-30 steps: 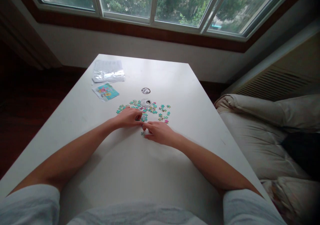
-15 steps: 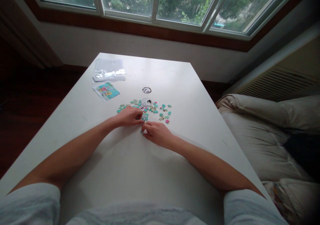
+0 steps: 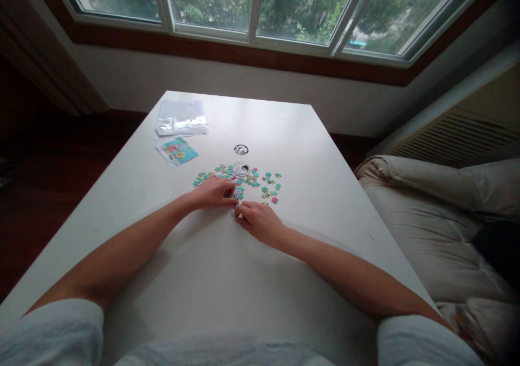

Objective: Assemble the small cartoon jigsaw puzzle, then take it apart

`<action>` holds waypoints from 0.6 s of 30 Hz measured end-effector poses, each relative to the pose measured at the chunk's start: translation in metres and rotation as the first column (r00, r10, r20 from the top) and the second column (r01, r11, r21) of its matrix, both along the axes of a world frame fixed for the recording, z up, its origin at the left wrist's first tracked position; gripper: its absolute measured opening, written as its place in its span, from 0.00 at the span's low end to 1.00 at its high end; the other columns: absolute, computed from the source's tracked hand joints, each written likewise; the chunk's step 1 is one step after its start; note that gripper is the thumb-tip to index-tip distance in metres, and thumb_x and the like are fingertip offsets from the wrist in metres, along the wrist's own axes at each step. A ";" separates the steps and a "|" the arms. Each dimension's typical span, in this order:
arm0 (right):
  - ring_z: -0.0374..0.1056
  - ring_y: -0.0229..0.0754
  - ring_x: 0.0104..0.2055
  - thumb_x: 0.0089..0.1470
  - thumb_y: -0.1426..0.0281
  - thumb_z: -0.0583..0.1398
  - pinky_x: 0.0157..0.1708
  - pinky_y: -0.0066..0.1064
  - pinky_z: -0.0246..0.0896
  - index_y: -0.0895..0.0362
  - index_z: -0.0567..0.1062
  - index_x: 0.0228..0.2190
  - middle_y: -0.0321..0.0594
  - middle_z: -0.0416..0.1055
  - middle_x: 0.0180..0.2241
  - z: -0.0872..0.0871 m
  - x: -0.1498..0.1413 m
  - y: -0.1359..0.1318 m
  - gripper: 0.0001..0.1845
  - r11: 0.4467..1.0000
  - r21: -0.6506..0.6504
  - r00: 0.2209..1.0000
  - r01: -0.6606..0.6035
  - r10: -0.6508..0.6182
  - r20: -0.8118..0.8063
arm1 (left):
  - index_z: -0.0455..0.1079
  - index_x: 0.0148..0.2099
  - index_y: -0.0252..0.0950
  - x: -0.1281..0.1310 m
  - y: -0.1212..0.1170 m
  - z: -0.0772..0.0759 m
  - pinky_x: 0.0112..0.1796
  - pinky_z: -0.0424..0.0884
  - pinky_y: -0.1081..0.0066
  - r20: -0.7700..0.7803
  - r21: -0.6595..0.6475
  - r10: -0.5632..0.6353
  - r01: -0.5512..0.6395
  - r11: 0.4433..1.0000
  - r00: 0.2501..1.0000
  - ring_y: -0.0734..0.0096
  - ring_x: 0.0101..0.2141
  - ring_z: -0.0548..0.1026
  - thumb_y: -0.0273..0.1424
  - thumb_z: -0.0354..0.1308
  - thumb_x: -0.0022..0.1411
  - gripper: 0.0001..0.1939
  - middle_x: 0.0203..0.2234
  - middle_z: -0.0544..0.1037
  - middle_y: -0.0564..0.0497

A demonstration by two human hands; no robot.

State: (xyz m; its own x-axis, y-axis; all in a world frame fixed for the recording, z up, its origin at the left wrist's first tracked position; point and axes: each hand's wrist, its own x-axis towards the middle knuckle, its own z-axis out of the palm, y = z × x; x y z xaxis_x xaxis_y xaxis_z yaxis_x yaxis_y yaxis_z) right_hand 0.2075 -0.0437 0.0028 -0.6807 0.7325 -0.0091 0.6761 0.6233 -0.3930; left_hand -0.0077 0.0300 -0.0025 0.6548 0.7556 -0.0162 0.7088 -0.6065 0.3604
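Note:
My left hand [image 3: 214, 191] lies curled on the table, its index finger and thumb at the near left edge of a small clump of puzzle pieces [image 3: 238, 194]. These pieces are flower-shaped, mostly teal, and look joined together. Just right and nearer, my right hand [image 3: 260, 221] has its fingertips pinched by a small puzzle piece [image 3: 233, 214], partly hidden by the fingers. The two hands almost meet. Loose puzzle pieces [image 3: 252, 179] in teal, pink and yellow spread behind and to the right; some are hidden behind my left hand.
Among the loose pieces sits a round metallic disc [image 3: 241, 169], with a round dark-rimmed inset [image 3: 241, 149] behind it. A colourful picture card [image 3: 179, 150] and clear plastic packaging [image 3: 181, 118] lie at the back left of the white table [image 3: 227, 279]. A padded beige seat [image 3: 410, 220] stands at right.
The view has shifted slightly. My hands stay nearly in place beside the clump, with only small finger movement; the right fingertips sit slightly farther from the small near piece.

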 end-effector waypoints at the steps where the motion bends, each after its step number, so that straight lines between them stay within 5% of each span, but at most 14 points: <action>1: 0.69 0.40 0.43 0.64 0.71 0.60 0.41 0.29 0.56 0.55 0.76 0.41 0.39 0.74 0.40 -0.003 0.002 -0.001 0.04 1.000 0.012 1.000 0.004 -0.003 -0.013 | 0.67 0.33 0.39 0.000 0.000 0.000 0.37 0.58 0.68 -0.001 0.002 -0.002 0.002 1.000 1.000 0.67 0.32 0.72 0.46 0.58 0.62 0.15 0.29 0.77 0.53; 18: 0.68 0.39 0.41 0.63 0.72 0.60 0.42 0.29 0.56 0.55 0.76 0.39 0.38 0.73 0.37 -0.020 0.005 -0.007 0.03 0.995 0.081 0.997 0.051 -0.045 -0.067 | 0.66 0.32 0.39 0.000 0.000 -0.002 0.37 0.56 0.67 -0.006 0.019 -0.001 0.001 1.000 1.000 0.67 0.31 0.72 0.47 0.59 0.62 0.17 0.28 0.77 0.54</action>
State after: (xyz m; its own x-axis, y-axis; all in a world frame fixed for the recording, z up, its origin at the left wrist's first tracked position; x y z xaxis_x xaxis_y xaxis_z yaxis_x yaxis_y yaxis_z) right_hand 0.2124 -0.0504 -0.0174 -0.6418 0.7609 0.0959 0.6808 0.6228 -0.3855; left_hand -0.0075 0.0296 -0.0049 0.6552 0.7554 -0.0062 0.7105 -0.6135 0.3447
